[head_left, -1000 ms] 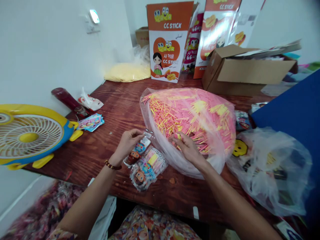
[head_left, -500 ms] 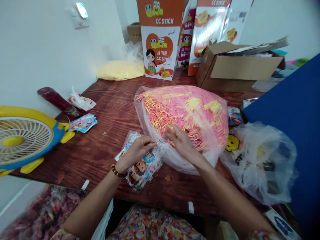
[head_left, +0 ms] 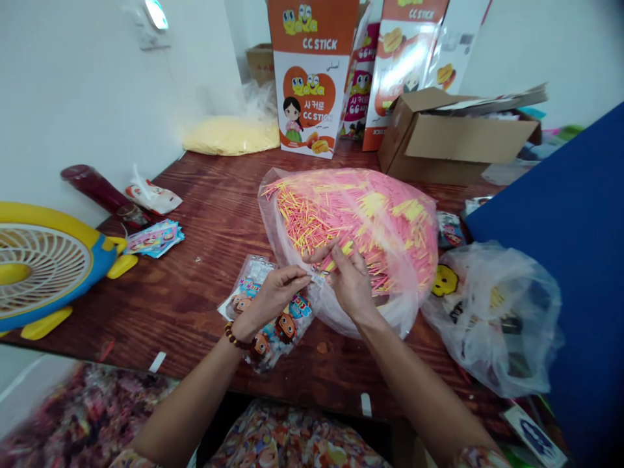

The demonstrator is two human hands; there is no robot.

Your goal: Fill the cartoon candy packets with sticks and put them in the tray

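A big clear plastic bag full of pink and yellow sticks lies in the middle of the brown wooden table. My right hand is at the bag's near edge, fingers pinched on a few sticks. My left hand is closed on the open top of a small clear cartoon-printed packet, right beside my right hand. More such packets lie under and beside my left hand.
A yellow and blue fan stands at the left edge. Flat packets, a dark red bottle and a yellow bag lie along the wall. CC Stick boxes and a brown carton stand behind. A clear bag and a blue board are at right.
My left hand moved right with a packet and met my right hand at the bag's edge. My right hand drew out of the sticks and pinched some at the packet's mouth.
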